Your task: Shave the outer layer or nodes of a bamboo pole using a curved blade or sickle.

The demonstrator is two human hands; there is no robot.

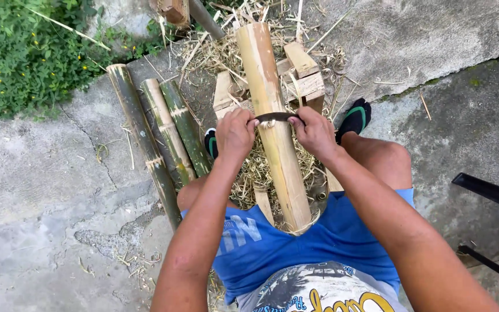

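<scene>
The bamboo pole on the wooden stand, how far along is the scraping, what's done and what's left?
Done: the bamboo pole on the wooden stand looks pale and skinned along nearly all of the side facing up, and shavings lie beneath. In hand: the left hand and right hand grip a curved blade across it. Left: three green bamboo poles lie on the concrete, skin on.

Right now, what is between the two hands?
In the head view, a dark curved blade runs from the left hand to the right hand, lying across the peeled bamboo pole.
</scene>
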